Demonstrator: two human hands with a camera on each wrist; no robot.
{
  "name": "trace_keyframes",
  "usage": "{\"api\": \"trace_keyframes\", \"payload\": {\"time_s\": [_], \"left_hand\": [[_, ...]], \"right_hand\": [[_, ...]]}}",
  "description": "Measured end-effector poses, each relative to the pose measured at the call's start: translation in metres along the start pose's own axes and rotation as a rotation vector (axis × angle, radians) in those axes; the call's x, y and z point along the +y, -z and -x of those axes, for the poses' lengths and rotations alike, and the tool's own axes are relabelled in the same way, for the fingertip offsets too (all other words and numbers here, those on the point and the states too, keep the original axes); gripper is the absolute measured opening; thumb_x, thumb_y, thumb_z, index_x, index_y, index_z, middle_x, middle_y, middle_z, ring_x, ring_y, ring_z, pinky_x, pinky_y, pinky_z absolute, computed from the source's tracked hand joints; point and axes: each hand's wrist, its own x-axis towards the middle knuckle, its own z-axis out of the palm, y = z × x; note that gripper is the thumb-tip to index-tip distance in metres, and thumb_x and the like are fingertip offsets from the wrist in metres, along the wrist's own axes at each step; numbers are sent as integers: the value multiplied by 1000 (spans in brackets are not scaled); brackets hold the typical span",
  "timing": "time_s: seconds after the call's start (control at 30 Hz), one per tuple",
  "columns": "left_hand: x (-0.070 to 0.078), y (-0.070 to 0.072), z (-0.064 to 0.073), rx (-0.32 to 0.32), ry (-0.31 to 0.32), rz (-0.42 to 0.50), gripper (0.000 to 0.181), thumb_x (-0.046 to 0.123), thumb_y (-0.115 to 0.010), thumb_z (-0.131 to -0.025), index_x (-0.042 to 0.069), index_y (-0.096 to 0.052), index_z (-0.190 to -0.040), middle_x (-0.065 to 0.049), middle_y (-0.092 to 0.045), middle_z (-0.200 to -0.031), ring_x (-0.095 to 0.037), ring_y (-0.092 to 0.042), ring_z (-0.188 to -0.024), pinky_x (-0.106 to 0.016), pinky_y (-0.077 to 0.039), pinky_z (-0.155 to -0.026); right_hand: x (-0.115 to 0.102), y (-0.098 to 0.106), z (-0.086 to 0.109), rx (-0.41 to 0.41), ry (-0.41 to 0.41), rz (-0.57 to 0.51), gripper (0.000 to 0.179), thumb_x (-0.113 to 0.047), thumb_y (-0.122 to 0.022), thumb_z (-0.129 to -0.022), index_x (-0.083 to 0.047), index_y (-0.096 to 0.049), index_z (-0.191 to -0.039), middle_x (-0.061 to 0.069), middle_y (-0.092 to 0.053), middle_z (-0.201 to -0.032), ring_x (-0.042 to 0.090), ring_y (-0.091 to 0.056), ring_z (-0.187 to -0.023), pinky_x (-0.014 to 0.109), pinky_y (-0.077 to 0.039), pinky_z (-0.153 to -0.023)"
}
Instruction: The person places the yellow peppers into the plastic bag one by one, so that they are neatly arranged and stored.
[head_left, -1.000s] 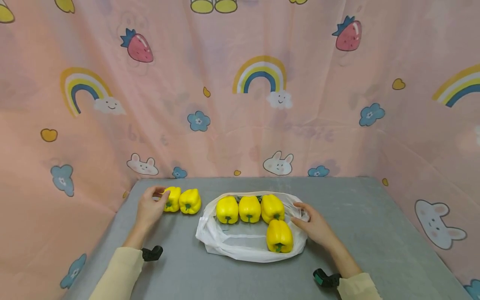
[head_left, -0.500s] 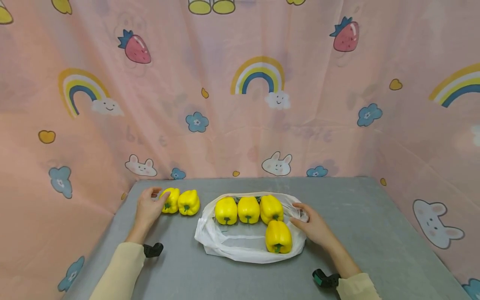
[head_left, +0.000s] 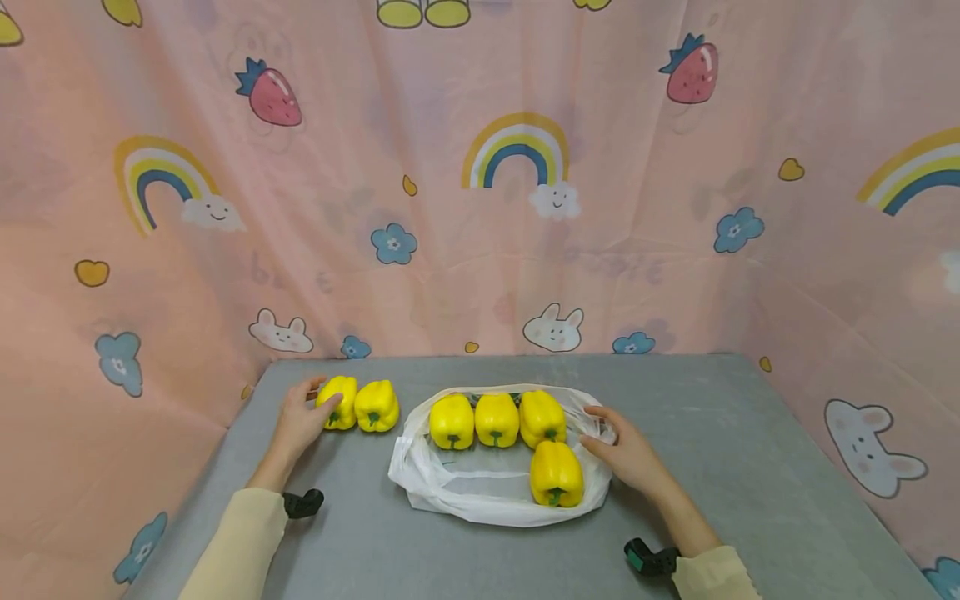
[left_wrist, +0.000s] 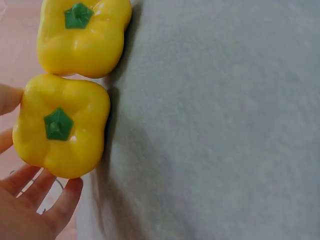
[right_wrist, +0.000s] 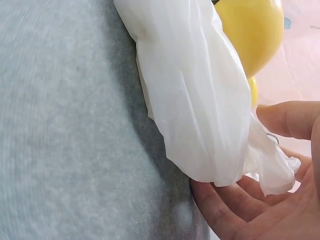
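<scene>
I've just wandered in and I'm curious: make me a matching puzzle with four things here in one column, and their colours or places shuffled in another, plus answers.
Things:
1. Left hand
2. Right hand
3. Plastic bag
4. Tabletop

Colours or places:
A. White, with yellow peppers inside
B. Grey
C. Touching a pepper outside the bag
D. At the bag's edge

Pairs: 1-C, 2-D, 3-A, 4-B

A grey table (head_left: pixel 360 508) bears two yellow bell peppers (head_left: pixel 377 406) and a white plastic bag (head_left: pixel 517 508).
</scene>
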Motion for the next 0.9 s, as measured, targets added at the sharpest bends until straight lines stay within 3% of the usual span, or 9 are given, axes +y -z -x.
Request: {"api": "trace_keyframes", "payload": {"time_s": [0.2,0.43,0.9], "left_hand": [[-4,1,3,-75,-20,25,57,26,-57,-105,1,-40,-153,-28,-32,-153,-47,-35,-138,-61,-29,-114],[-4,3,6,-145,-42,13,56,25,-53,-107,3,-38,-156,-28,-33,-153,-44,-31,-142,-62,-22,-117],[-2,6,13,-95,30,50,61,34,-59,-103,6,-41,-154,-25,-34,-155,-42,-35,-135,-60,-32,-111]], "right_hand": [[1,0,0,-8,-3,-10,58,-24,-64,-101,-2,-43,-150,30,-39,-153,48,-34,-141,69,-28,-111],[0,0,-1,-15,-20,-14,57,-23,-64,-101,-2,-42,-150,30,-38,-153,48,-33,-142,69,-27,-112],[1,0,-1,-13,-23,-6,58,-26,-64,-101,-3,-42,-151,29,-38,-153,48,-33,-142,69,-28,-112]]}}
